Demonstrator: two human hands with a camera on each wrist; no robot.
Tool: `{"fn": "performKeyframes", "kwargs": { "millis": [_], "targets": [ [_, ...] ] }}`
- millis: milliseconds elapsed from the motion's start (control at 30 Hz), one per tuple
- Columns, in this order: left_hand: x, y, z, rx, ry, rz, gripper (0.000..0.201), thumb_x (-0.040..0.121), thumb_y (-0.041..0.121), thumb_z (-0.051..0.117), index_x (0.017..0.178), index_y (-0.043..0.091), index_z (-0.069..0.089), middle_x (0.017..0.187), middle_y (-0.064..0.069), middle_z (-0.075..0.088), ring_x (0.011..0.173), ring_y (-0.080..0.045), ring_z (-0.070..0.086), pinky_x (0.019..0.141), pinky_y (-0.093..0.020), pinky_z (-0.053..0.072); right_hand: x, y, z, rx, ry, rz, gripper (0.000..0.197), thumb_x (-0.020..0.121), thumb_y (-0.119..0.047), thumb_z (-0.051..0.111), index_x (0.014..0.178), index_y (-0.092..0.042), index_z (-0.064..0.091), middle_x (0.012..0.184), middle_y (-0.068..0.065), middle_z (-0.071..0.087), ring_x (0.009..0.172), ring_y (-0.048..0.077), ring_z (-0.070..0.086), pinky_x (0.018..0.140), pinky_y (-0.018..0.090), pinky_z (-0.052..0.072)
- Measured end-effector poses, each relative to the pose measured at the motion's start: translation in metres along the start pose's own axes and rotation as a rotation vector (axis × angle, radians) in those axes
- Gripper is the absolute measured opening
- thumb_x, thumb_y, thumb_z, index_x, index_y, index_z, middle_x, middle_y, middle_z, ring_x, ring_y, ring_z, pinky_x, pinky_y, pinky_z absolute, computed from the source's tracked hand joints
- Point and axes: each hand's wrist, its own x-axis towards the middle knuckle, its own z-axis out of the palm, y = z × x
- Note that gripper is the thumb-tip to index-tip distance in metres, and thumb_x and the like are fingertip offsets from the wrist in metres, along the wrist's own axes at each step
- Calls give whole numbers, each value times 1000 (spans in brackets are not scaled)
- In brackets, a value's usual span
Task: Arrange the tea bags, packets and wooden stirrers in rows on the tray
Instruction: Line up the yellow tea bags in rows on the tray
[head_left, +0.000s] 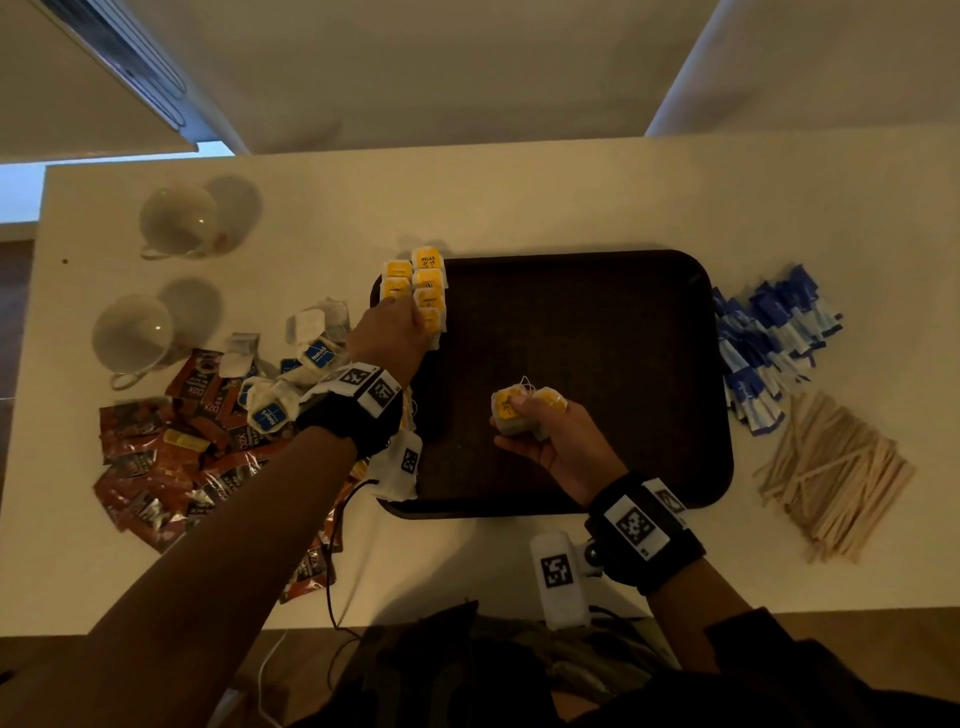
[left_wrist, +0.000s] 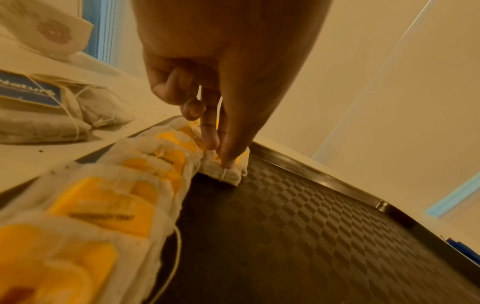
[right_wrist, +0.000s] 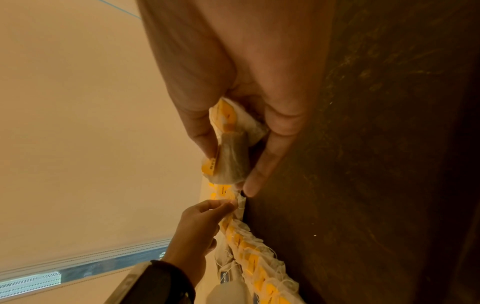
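L to R: red packets (head_left: 171, 462) and blue "Nature" bags (head_left: 291, 384) loose on table. Left hand (head_left: 387, 332) fingertips pinch a yellow "RELAX" tea bag (head_left: 427, 291) at tray (head_left: 597, 291) left edge. Right hand (head_left: 558, 441) clamps spare yellow bags (head_left: 511, 410) mid-tray. Bags prob light, soft, tearable; grab by paper edge/tag. Blue sachets (head_left: 769, 343), stirrers (head_left: 836, 478) off-tray right.

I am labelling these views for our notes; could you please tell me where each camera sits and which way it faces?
Head: worn on the head, looking down at the tray; both forearms show.
Left wrist: looks along the left hand, which pinches a yellow-tagged tea bag in the row.
Right wrist: looks along the right hand gripping held tea bags.
Shared: both wrist views show the row on the tray.
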Motion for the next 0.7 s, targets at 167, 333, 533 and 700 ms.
{"fn": "performKeyframes", "kwargs": {
  "millis": [167,333,533,700],
  "targets": [
    [-4,0,-3,5,-7,69,17,91,27,52,101,15,59,109,-8,58,96,-27,57,72,-34,40,-1,2,-1,2,-1,3,27,92,-12,55,117,-2,55,112,13,60,102,23,60,74,30,59],
    [-9,-2,-5,-177,16,66,16,88,31,59,98,19,59,102,-2,59,90,-19,57,73,-33,45,-3,3,0,-7,-1,4,28,93,-13,54,118,-3,54,115,14,59,104,24,59,75,29,59],
    [-41,19,-17,-577,-227,266,25,90,35,58,94,11,65,83,2,63,67,0,53,63,-15,39,-4,2,3,-49,0,-33,23,92,-15,56,113,-6,58,114,12,61,104,22,60,79,30,57],
    [-69,19,-9,-698,-481,370,20,87,27,62,102,14,64,95,-1,65,65,0,59,49,-12,42,-5,2,5,-94,11,-76,24,91,-18,59,114,-9,60,110,7,63,103,20,61,79,31,57]
  ]
}}
